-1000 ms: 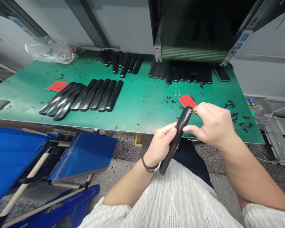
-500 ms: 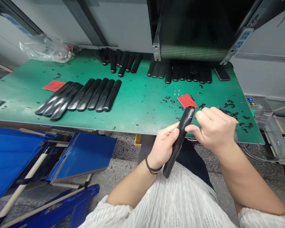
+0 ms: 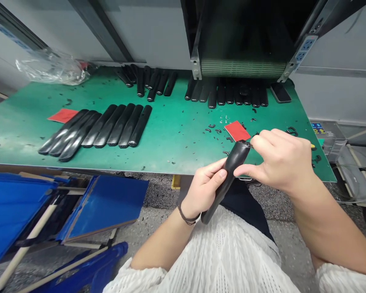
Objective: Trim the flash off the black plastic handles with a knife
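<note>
A long, glossy black plastic part (image 3: 224, 181) slants up from my lap past the table's front edge. My left hand (image 3: 203, 185) is wrapped round its middle, thumb on top. My right hand (image 3: 282, 160) is at its upper end, fingers curled and thumb pressed along the part's side. A yellow-tipped tool (image 3: 312, 146) pokes out behind the right fist; the fingers hide the rest of it. Just beyond the part's upper end lies a red square sheet (image 3: 237, 131). Small curved black scraps (image 3: 212, 126) are scattered around it.
The green table (image 3: 171, 130) carries a row of black parts (image 3: 118, 126) at left, more parts (image 3: 151, 79) behind, and another row (image 3: 228, 93) beneath a dark machine (image 3: 247, 36). A phone (image 3: 280, 92) lies at right. Blue panels (image 3: 110, 205) stand below left.
My right hand has turned and moved slightly right at the part's upper end. The part's lower end has swung a little left with my left hand. The view has shifted slightly.
</note>
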Action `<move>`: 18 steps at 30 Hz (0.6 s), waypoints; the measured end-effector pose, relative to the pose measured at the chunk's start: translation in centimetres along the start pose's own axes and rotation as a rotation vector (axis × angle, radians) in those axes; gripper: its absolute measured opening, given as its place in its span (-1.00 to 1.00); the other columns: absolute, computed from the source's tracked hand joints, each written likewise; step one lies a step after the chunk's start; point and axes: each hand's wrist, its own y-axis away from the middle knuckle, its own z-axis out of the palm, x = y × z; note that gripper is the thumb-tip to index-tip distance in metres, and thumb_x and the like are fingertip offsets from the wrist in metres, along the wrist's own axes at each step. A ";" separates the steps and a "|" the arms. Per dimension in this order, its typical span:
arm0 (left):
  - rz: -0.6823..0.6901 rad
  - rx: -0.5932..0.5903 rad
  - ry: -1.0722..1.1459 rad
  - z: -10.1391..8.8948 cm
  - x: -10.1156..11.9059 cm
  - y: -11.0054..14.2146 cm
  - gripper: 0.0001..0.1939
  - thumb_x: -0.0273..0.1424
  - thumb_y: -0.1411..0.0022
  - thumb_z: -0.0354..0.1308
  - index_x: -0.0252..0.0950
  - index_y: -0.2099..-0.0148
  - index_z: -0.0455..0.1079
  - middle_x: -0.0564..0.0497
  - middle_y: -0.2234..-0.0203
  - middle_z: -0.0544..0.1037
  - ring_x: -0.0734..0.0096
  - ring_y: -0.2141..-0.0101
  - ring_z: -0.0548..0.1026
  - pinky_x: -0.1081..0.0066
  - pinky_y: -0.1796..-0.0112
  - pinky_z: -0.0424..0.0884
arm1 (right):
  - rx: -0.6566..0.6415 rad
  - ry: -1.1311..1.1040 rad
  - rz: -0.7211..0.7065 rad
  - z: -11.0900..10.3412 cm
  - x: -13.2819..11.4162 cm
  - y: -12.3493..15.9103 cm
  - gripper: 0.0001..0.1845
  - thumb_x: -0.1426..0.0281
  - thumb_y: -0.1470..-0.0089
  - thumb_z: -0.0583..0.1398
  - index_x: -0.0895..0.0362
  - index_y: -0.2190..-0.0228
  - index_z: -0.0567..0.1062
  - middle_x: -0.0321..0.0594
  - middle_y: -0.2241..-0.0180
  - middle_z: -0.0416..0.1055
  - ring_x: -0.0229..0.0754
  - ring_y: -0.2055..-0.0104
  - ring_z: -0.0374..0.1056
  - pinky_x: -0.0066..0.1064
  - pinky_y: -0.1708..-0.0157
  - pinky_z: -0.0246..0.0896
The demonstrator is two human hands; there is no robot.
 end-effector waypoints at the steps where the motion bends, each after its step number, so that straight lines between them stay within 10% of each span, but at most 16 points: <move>1: 0.027 -0.009 -0.005 0.0 0.0 0.0 -0.52 -0.10 -0.38 0.21 -0.23 -0.20 0.58 -0.07 0.32 0.67 0.22 0.20 0.57 0.27 0.03 0.45 | -0.010 0.009 -0.002 -0.2 0.1 0.0 -0.25 -0.40 -0.07 0.09 0.07 0.46 0.35 -0.25 0.55 0.29 -0.22 0.48 0.05 -0.29 0.48 -0.33; 9: 0.111 0.014 0.004 0.5 -0.4 -0.2 -0.55 -0.14 -0.41 0.19 -0.24 -0.22 0.56 -0.13 0.00 0.67 0.15 0.02 0.58 0.25 -0.08 0.43 | 0.024 0.025 -0.019 -0.6 -0.4 0.2 -0.27 -0.32 -0.17 0.05 0.08 0.54 0.30 -0.27 0.58 0.19 -0.22 0.46 -0.05 -0.27 0.45 -0.37; 18: 0.013 0.083 0.157 1.5 -1.2 0.0 -0.44 -0.05 -0.37 0.22 -0.28 -0.25 0.53 0.03 0.61 0.52 0.28 0.36 0.57 0.29 0.17 0.51 | 0.184 0.099 0.022 0.6 -2.3 0.7 -0.32 -0.15 -0.34 0.00 0.10 0.58 0.25 -0.30 0.59 0.17 -0.24 0.47 -0.08 -0.32 0.48 -0.33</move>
